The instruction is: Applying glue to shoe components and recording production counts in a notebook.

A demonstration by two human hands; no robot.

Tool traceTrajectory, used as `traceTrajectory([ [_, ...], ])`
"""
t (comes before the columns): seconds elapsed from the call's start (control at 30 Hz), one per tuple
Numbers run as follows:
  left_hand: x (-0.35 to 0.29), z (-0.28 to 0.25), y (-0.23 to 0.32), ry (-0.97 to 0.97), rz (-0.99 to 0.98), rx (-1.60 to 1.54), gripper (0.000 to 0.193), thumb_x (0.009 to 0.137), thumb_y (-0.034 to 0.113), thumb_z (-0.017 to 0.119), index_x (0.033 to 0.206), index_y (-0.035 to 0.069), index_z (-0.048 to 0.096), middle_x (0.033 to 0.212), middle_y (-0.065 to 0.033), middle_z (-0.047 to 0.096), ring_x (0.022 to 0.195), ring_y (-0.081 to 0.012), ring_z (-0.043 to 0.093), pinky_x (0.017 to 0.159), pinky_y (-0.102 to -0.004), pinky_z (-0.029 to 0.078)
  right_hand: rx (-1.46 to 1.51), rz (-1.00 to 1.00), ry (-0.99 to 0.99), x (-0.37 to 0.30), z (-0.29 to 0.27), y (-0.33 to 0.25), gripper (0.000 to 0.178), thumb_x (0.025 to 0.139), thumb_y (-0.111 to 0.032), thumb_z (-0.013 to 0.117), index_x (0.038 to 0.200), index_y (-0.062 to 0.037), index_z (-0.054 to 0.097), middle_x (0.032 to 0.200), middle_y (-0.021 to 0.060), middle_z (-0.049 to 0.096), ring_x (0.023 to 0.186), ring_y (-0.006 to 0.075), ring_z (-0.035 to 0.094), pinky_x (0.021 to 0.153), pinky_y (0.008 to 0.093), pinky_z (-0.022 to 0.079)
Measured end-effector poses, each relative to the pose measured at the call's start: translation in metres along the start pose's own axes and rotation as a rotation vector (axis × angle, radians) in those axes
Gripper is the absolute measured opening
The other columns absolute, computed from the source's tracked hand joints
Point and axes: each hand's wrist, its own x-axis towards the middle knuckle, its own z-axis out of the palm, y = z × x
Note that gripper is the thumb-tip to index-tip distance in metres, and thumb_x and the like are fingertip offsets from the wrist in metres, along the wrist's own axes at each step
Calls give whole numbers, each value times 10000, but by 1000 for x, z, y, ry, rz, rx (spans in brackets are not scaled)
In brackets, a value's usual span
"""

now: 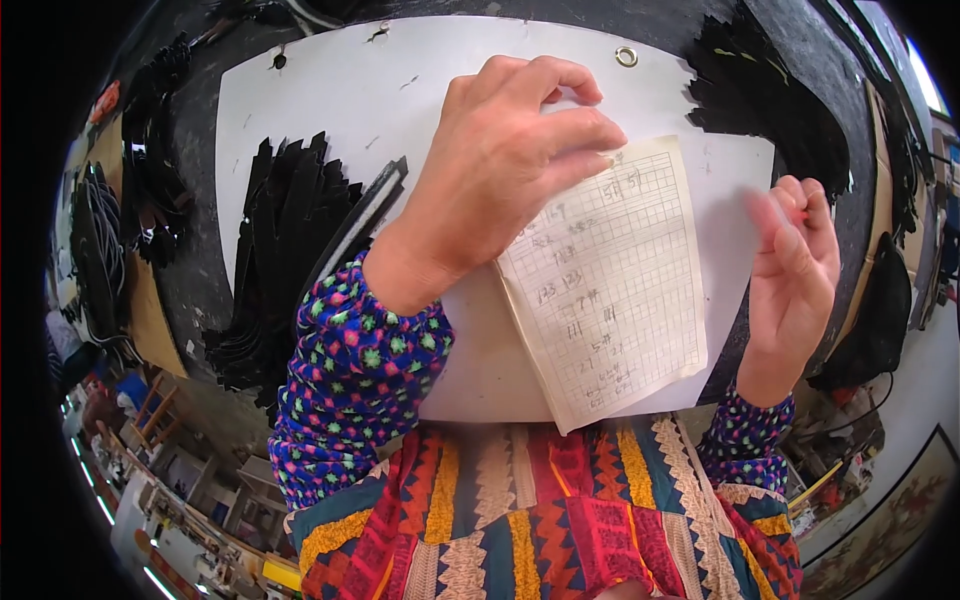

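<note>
A worn notebook (620,290) with a gridded page and pencilled figures lies tilted on a white board (470,350). My left hand (510,150) reaches across its upper left side. The thumb lies over the page and the curled forefinger is just past the top edge, so the fingers close on the notebook there. To the right of the notebook, apart from it, my right hand (795,265) is raised with its fingers curled in. Its forefinger is smeared by motion, and whatever it may hold does not show.
Bundles of black strips lie left (290,200) and upper right (770,90) on the board. A grey-edged strip (365,210) is by my left wrist. The board has a metal eyelet (626,56) at its far edge. A patterned apron (550,510) covers my lap.
</note>
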Motion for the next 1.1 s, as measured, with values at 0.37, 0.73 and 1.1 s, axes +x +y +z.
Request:
traceTrajectory([
  [0.37, 1, 1, -1, 17, -7, -38, 170, 799, 152, 736, 969, 153, 745, 1158, -3, 598, 1032, -217, 533, 926, -345, 428, 113, 404, -618, 18, 23, 16, 582, 1033, -537, 307, 1063, 7, 511, 725, 148, 598, 669, 185, 608, 616, 290, 498],
  [0.73, 1, -2, 4, 8, -69, -76, 160, 778, 141, 743, 937, 142, 736, 1141, 4, 604, 1040, -217, 530, 887, -337, 451, -682, -207, -734, 17, 35, 18, 427, 1016, -335, 406, 1110, 28, 609, 936, 172, 698, 948, 318, 685, 962, 449, 467],
  [1.1, -2, 0, 3, 18, -87, -77, 171, 771, 145, 748, 943, 151, 744, 1144, 15, 603, 1038, -210, 525, 894, -322, 455, -1252, -630, -761, 10, 40, 15, 233, 944, -195, 574, 1117, -65, 659, 1080, 112, 729, 1205, 323, 607, 1121, 502, 307],
])
